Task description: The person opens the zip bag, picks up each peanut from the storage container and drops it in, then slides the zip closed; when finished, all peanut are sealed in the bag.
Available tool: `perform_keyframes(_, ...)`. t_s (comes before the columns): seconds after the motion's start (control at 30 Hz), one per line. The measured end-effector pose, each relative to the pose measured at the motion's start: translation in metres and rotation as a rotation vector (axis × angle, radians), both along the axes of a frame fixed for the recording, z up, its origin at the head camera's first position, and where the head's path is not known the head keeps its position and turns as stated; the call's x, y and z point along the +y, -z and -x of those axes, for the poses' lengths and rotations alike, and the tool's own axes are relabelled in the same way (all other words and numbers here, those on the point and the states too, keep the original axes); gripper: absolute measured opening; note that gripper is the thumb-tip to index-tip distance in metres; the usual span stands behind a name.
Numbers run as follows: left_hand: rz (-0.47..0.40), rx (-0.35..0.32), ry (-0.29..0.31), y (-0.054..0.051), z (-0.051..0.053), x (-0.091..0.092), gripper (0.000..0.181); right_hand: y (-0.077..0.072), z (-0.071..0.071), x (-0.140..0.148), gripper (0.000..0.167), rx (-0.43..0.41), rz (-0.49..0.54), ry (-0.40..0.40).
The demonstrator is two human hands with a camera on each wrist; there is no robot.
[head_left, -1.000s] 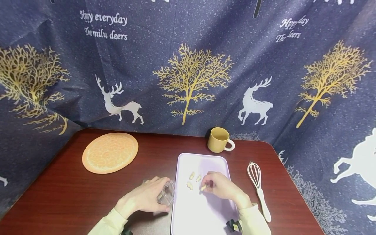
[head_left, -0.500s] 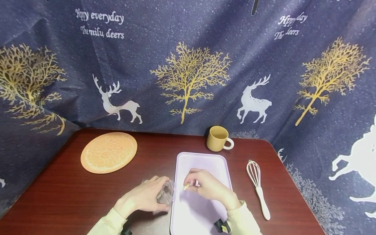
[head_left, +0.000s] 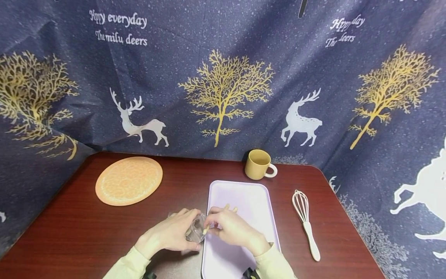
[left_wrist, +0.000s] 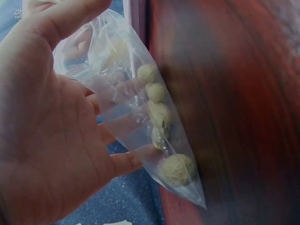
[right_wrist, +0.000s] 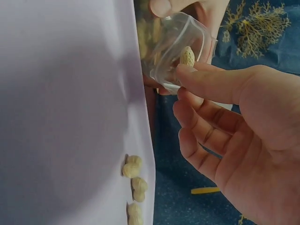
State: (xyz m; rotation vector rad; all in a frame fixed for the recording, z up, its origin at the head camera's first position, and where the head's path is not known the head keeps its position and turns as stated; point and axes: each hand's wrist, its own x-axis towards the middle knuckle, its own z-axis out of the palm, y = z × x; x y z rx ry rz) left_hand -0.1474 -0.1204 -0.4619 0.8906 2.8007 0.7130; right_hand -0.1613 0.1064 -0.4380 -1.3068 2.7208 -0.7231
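Observation:
My left hand (head_left: 174, 232) holds a clear zip bag (left_wrist: 140, 112) at the left edge of the lilac tray (head_left: 249, 193), its mouth spread toward the tray. Several peanuts (left_wrist: 160, 114) lie along the bottom of the bag in the left wrist view. At that mouth my right hand (head_left: 231, 228) pinches a single peanut (right_wrist: 187, 56) between thumb and forefinger. Other peanuts (right_wrist: 132, 166) rest on the tray; in the head view the right hand partly covers them.
A yellow mug (head_left: 258, 166) with a white handle stands behind the tray. To the tray's right lies a white whisk (head_left: 308, 228). A round orange-patterned mat (head_left: 129, 181) is at the back left of the dark red table (head_left: 87, 232).
My right hand has carried the pinched peanut leftward across the tray to the bag's mouth. The left hand has kept its place with the bag.

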Motion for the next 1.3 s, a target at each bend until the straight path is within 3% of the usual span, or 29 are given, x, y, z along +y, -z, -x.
perform_keyframes(1.3,0.0,0.004,-0.002,0.0002,-0.0003,-0.0004,0.074,0.0071,-0.0015,-0.0009,0.023,0.041,-0.012,-0.024)
